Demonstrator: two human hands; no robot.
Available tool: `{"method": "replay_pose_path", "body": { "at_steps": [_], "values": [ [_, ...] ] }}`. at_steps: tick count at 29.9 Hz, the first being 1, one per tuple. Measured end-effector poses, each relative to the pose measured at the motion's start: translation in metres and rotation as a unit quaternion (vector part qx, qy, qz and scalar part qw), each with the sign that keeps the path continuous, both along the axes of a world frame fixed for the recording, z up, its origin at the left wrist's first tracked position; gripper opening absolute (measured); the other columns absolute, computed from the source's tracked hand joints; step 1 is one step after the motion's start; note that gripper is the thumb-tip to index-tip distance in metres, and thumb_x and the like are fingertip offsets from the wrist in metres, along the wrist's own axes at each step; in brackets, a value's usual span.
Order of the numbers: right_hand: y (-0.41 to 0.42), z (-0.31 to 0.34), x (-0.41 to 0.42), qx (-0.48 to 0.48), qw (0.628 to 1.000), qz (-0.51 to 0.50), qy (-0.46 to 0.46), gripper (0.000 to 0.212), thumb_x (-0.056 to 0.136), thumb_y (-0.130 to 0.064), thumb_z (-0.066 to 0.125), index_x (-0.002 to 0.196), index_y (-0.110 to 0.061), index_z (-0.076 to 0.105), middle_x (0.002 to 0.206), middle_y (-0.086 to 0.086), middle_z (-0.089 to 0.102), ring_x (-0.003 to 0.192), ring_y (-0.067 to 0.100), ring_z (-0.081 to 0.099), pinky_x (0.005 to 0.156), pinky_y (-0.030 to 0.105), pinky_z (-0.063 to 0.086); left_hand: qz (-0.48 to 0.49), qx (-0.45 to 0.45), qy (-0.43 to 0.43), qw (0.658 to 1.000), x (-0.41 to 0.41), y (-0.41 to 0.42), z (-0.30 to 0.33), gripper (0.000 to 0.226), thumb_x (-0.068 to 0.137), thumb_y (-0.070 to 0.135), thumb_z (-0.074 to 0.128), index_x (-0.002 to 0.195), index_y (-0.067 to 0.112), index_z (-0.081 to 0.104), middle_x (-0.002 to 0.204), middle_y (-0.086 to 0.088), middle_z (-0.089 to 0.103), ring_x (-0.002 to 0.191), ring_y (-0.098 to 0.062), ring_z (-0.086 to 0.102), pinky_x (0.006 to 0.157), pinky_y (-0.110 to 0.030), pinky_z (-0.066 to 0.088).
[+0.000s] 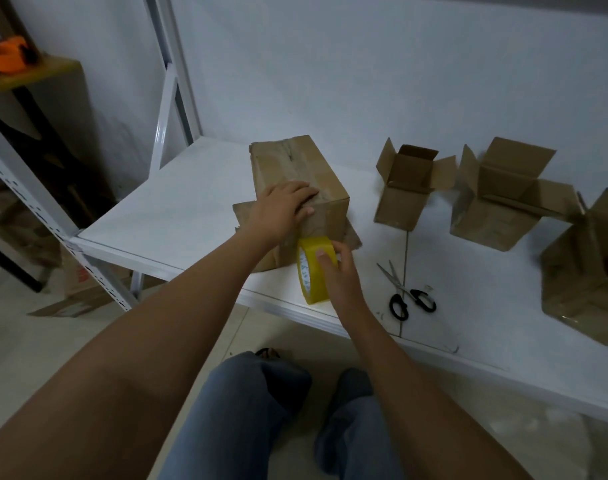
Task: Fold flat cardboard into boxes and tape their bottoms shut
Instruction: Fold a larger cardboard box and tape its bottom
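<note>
Four cardboard boxes stand on the white surface (177, 202): one closed box (306, 174) on the left, and three open boxes to the right, a small one (404, 188), a larger one (500, 202) and one at the far right edge (586, 271). One yellow tape roll (313, 271) and one pair of scissors (406, 292) sit near the front. Two hands are visible, left (281, 207) and right (340, 275).

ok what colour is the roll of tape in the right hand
Yellow. The tape roll, gripped by the right hand, shows clearly in the head view.

Dim, soft focus, edges seemingly bowed
</note>
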State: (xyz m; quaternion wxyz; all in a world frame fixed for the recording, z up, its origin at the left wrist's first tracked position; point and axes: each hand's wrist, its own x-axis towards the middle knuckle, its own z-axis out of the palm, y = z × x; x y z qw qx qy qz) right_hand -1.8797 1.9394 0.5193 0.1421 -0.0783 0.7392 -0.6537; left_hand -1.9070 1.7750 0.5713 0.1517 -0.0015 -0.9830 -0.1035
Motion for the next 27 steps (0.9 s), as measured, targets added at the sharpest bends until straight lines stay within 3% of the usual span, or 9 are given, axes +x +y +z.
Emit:
{"method": "replay_pose_path", "body": {
  "at_steps": [2, 5, 9, 15, 18, 22, 25, 27],
  "values": [
    [0.002, 0.001, 0.003, -0.004, 1.0, 0.009, 0.006, 0.024, 0.095, -0.025, 0.054, 0.117, -0.027, 0.045, 0.097, -0.011, 0.053, 0.088, 0.011, 0.056, 0.072, 0.027, 0.049, 0.003, -0.01, -0.004, 1.0, 0.001, 0.002, 0.001, 0.042, 0.1, 0.036, 0.04, 0.14, 0.023, 0.044, 0.146, -0.001, 0.044, 0.134, -0.021, 0.038, 0.11, -0.038, 0.026],
    [0.006, 0.001, 0.005, -0.021, 1.0, 0.017, -0.012, 0.028, 0.095, -0.022, 0.054, 0.121, -0.025, 0.047, 0.107, 0.0, 0.058, 0.093, 0.018, 0.059, 0.073, 0.029, 0.05, -0.009, 0.045, -0.004, 0.999, 0.003, 0.002, 0.007, 0.039, 0.1, 0.03, 0.044, 0.137, 0.021, 0.05, 0.141, -0.002, 0.05, 0.129, -0.022, 0.044, 0.105, -0.035, 0.028],
    [0.009, 0.005, 0.009, -0.027, 0.998, 0.041, -0.039, 0.034, 0.095, -0.02, 0.053, 0.127, -0.023, 0.044, 0.113, 0.006, 0.058, 0.089, 0.017, 0.059, 0.063, 0.024, 0.046, -0.027, 0.078, -0.002, 0.997, 0.01, -0.002, 0.011, 0.037, 0.099, 0.031, 0.047, 0.134, 0.023, 0.055, 0.141, 0.001, 0.051, 0.13, -0.02, 0.044, 0.102, -0.032, 0.032],
    [0.013, 0.002, 0.019, -0.042, 0.994, 0.08, -0.062, 0.039, 0.095, -0.022, 0.054, 0.131, -0.026, 0.041, 0.122, 0.004, 0.055, 0.101, 0.019, 0.059, 0.076, 0.028, 0.051, -0.074, 0.153, -0.035, 0.985, 0.018, -0.016, 0.011, 0.038, 0.096, 0.026, 0.053, 0.134, 0.025, 0.053, 0.144, 0.004, 0.047, 0.138, -0.015, 0.035, 0.111, -0.034, 0.022],
    [0.013, 0.003, 0.021, -0.053, 0.994, 0.071, -0.062, 0.04, 0.096, -0.02, 0.053, 0.134, -0.023, 0.041, 0.118, 0.003, 0.056, 0.094, 0.013, 0.059, 0.069, 0.023, 0.049, -0.087, 0.085, -0.024, 0.992, 0.017, -0.011, 0.01, 0.039, 0.099, 0.024, 0.049, 0.137, 0.021, 0.05, 0.146, -0.002, 0.044, 0.139, -0.021, 0.034, 0.113, -0.039, 0.021],
    [0.013, 0.0, 0.02, -0.05, 0.995, 0.071, -0.056, 0.039, 0.097, -0.019, 0.051, 0.134, -0.021, 0.041, 0.119, 0.006, 0.058, 0.097, 0.018, 0.059, 0.075, 0.028, 0.051, -0.005, -0.076, 0.017, 0.997, 0.023, 0.001, 0.006, 0.044, 0.099, 0.035, 0.044, 0.141, 0.024, 0.045, 0.145, -0.011, 0.038, 0.133, -0.031, 0.03, 0.107, -0.043, 0.025],
    [0.012, -0.002, 0.022, -0.052, 0.993, 0.081, -0.068, 0.039, 0.098, -0.021, 0.05, 0.135, -0.023, 0.04, 0.121, 0.005, 0.055, 0.105, 0.022, 0.057, 0.085, 0.036, 0.05, 0.008, -0.161, -0.02, 0.987, 0.027, 0.011, 0.005, 0.062, 0.094, 0.044, 0.047, 0.148, 0.021, 0.029, 0.139, -0.011, 0.036, 0.128, -0.03, 0.033, 0.105, -0.041, 0.027],
    [0.013, -0.004, 0.022, -0.045, 0.994, 0.08, -0.063, 0.038, 0.098, -0.024, 0.049, 0.136, -0.024, 0.04, 0.124, 0.005, 0.052, 0.108, 0.023, 0.055, 0.081, 0.032, 0.049, 0.012, -0.172, -0.038, 0.984, 0.03, 0.014, 0.003, 0.075, 0.09, 0.051, 0.052, 0.15, 0.019, 0.021, 0.14, -0.01, 0.035, 0.129, -0.029, 0.032, 0.107, -0.039, 0.027]
  ]
}}
